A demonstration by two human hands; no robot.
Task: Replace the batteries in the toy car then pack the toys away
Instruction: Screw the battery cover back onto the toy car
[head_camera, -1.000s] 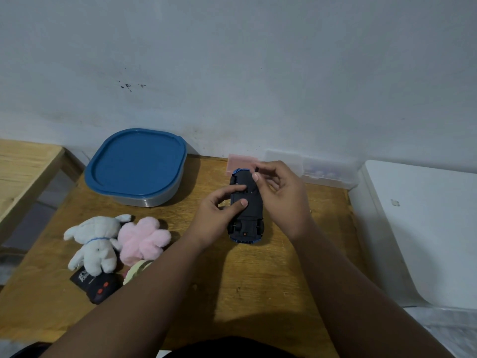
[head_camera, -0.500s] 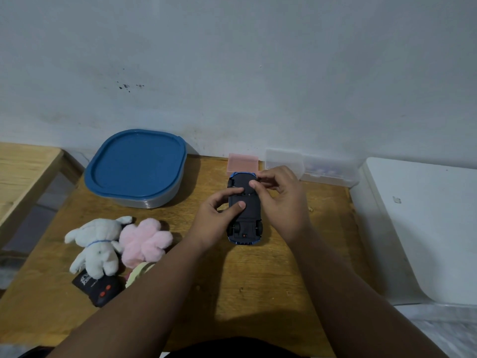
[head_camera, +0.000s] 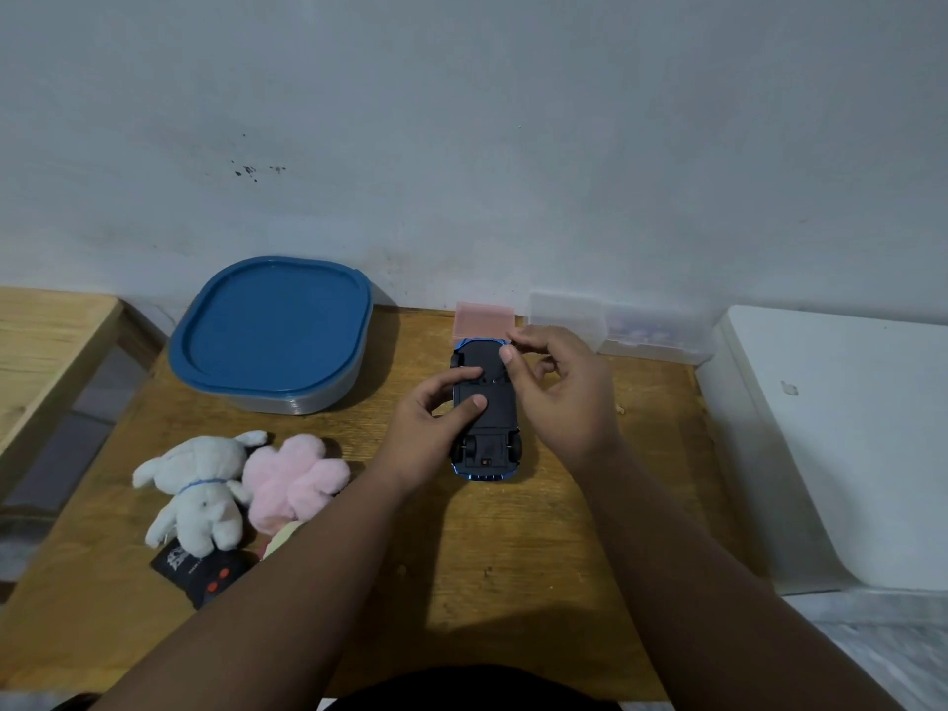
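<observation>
You are early: the toy car (head_camera: 485, 418) lies belly-up on the table (head_camera: 513, 556), left hand (head_camera: 436, 418) gripping it, right hand (head_camera: 559, 387) pinching its front edge (battery cover seems shut); plush toys (head_camera: 292, 479) not yet packed.

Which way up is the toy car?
Upside down. The toy car shows its flat black underside and wheels facing up, with its blue body against the wooden table.

L hand (head_camera: 431, 428) covers part of car (head_camera: 487, 418) underside. R hand (head_camera: 559, 397) thumb & finger close together at car's front, anything between too small to tell. Remote (head_camera: 205, 577) half under plush (head_camera: 200, 484). Yellowish toy (head_camera: 282, 536) mostly behind L arm (head_camera: 287, 608). Clear box (head_camera: 651, 333) contents blurred.
</observation>
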